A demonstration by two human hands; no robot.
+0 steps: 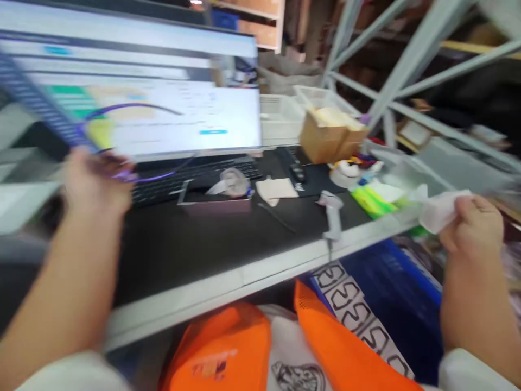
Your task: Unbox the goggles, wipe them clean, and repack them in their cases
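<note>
My left hand [95, 176], blurred, is raised at the left in front of the monitor [171, 125]. Its fingers are closed on a thin, curved purple band [134, 105], whose two arms arc to the right across the screen and keyboard. The band's exact kind is too blurred to tell. At the far right, past the table's edge, my right hand [474, 222] pinches a crumpled white sheet [442, 212], paper or thin plastic. Between the hands, a shallow open box [215, 205] on the black tabletop [183, 250] has a round, clear-looking piece in it.
Behind the box lies a black keyboard [163, 187]. Farther right are a beige card [277, 188], a dark handheld device [297, 171], a cardboard box [325, 136] and bright green packaging [372, 201]. White baskets [280, 111] stand behind. A blue bin [391, 288] sits below the table edge.
</note>
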